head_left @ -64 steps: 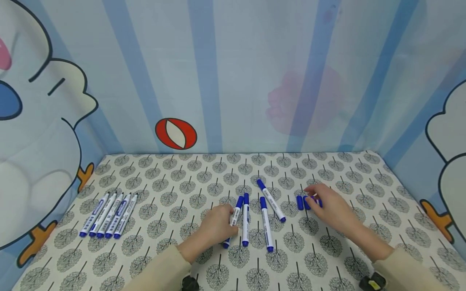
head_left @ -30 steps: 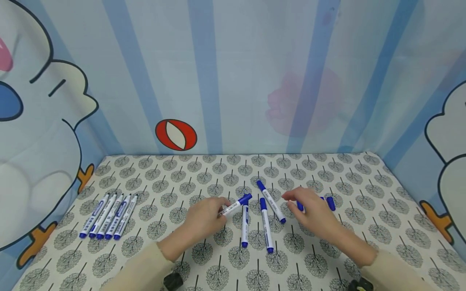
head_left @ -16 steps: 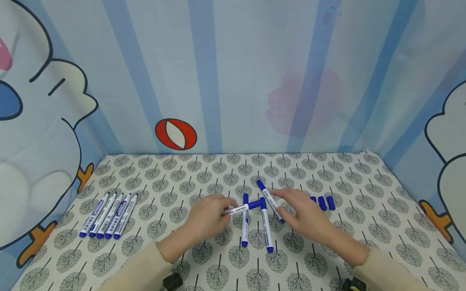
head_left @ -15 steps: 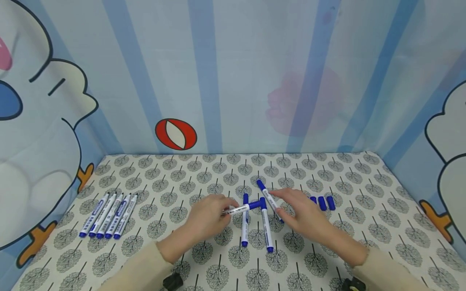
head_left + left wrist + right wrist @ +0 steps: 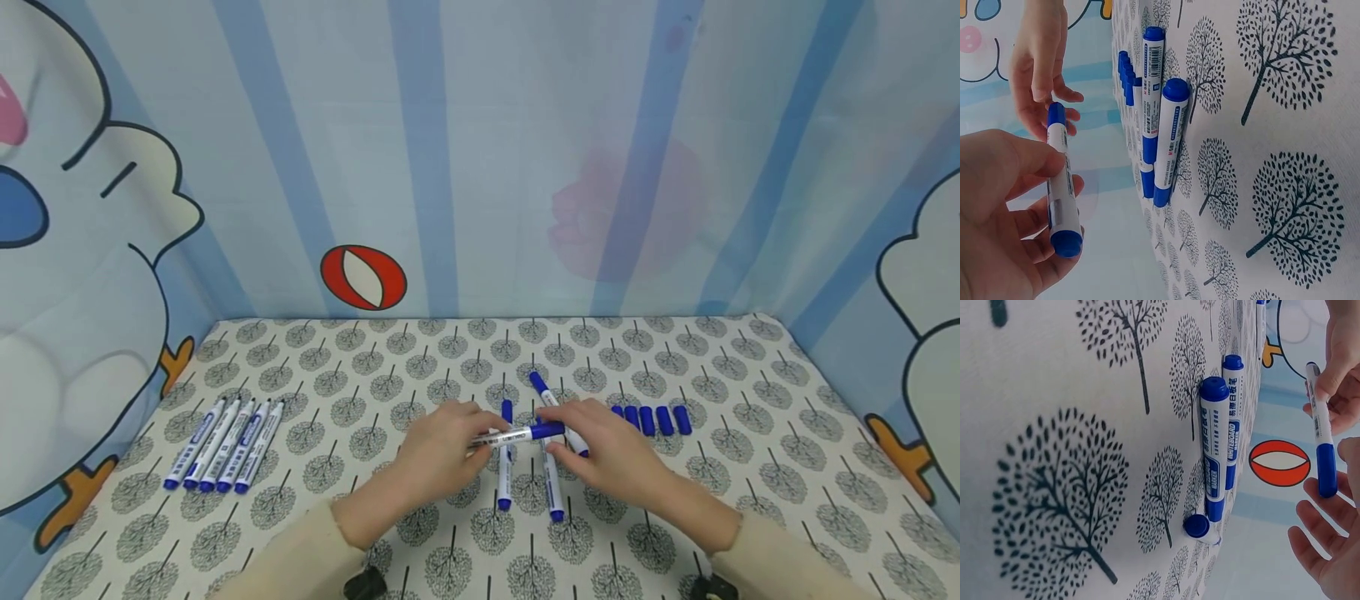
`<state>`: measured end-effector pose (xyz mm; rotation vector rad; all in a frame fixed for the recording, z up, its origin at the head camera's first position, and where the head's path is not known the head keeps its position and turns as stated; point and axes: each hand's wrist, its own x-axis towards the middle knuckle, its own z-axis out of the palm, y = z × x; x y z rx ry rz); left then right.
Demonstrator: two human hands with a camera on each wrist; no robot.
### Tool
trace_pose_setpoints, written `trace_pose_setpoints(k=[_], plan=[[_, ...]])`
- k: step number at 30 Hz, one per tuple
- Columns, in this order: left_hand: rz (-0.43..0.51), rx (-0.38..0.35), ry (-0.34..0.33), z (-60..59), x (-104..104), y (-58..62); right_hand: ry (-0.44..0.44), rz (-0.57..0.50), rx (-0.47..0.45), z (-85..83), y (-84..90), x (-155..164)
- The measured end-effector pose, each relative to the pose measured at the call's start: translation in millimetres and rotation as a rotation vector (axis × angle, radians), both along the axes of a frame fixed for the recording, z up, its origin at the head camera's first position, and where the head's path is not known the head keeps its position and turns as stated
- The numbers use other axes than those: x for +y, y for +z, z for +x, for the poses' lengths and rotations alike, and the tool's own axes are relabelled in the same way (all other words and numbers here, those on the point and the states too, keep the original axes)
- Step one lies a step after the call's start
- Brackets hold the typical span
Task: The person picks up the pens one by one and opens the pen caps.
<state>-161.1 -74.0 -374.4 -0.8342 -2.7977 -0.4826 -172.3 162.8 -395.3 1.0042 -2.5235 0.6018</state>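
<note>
A white marker with a blue cap (image 5: 517,434) is held level just above the tree-patterned tablecloth (image 5: 420,367) at centre frame. Its barrel is pinched by the curled fingers of the left hand (image 5: 438,450); its cap end is met by the right hand (image 5: 607,454), fingers loosely apart. Three capped markers (image 5: 545,458) lie beneath, five loose blue caps (image 5: 651,419) to the right.

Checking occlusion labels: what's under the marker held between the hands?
Under the held marker, three capped markers lie on the tree-print cloth. The right hand covers part of the rightmost one's barrel.
</note>
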Motion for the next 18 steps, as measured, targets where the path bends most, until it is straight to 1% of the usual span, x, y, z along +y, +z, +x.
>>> trace_pose_setpoints(k=[4, 9, 13, 18], plan=[[-0.001, 0.020, -0.025, 0.4, 1.6, -0.4, -0.001, -0.006, 0.004, 0.4, -0.7, -3.6], [0.020, 0.008, -0.045, 0.8, 4.3, 0.0, -0.012, 0.012, 0.028, 0.5, -1.4, -5.6], [0.019, -0.007, -0.044, 0.7, 6.0, 1.5, -0.015, 0.043, 0.055, 0.2, -2.3, -6.1], [0.001, -0.030, -0.035, 0.0, 5.9, 2.6, 0.010, 0.088, 0.102, -0.2, -1.1, -6.6]])
